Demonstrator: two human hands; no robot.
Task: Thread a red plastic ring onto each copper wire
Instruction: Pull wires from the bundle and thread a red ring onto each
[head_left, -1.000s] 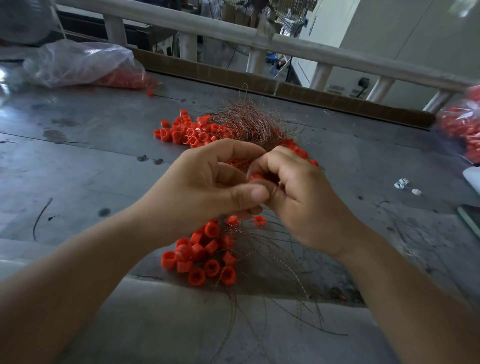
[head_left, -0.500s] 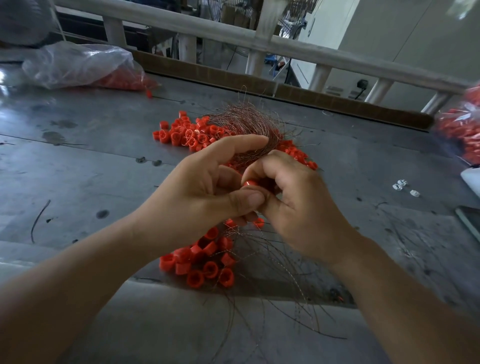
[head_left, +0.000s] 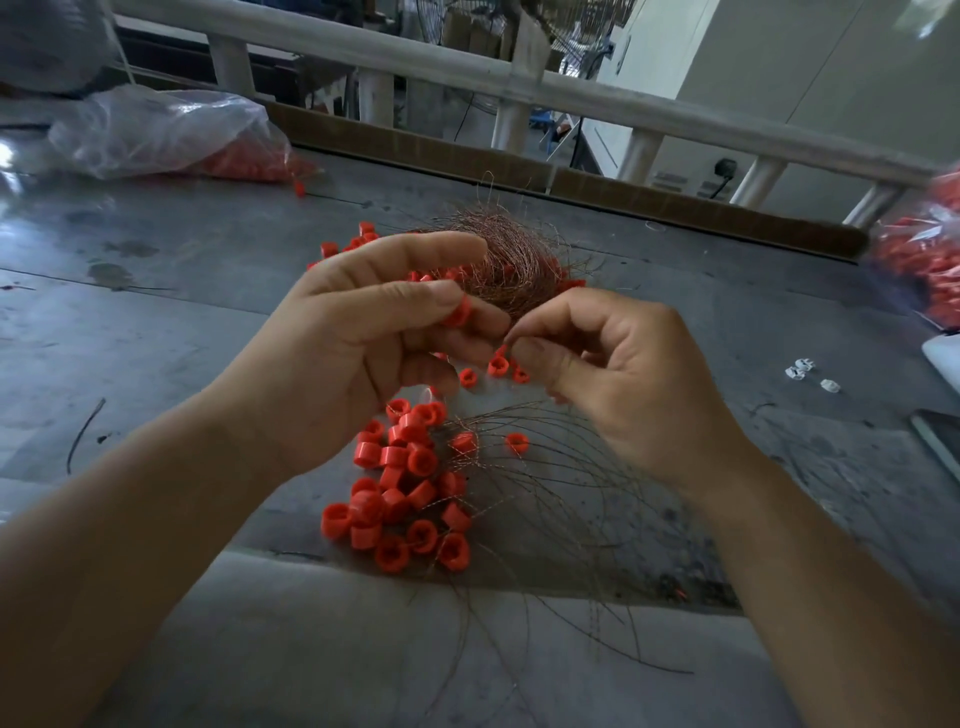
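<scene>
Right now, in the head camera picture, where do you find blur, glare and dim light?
Head view: the bag of rings at the right edge is blurred; the clear bag at the far left shows glare; the grey table lies dim; the left hand and its red ring are sharp.

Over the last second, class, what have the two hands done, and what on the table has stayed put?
The hands, pressed together around one ring a second ago, have drawn apart. The left hand now holds the red ring between thumb and fingers, forefinger lifted. The right hand keeps a thumb-and-forefinger pinch, though what it holds is too fine to tell. The wire bundle and the near ring pile are unchanged.
</scene>
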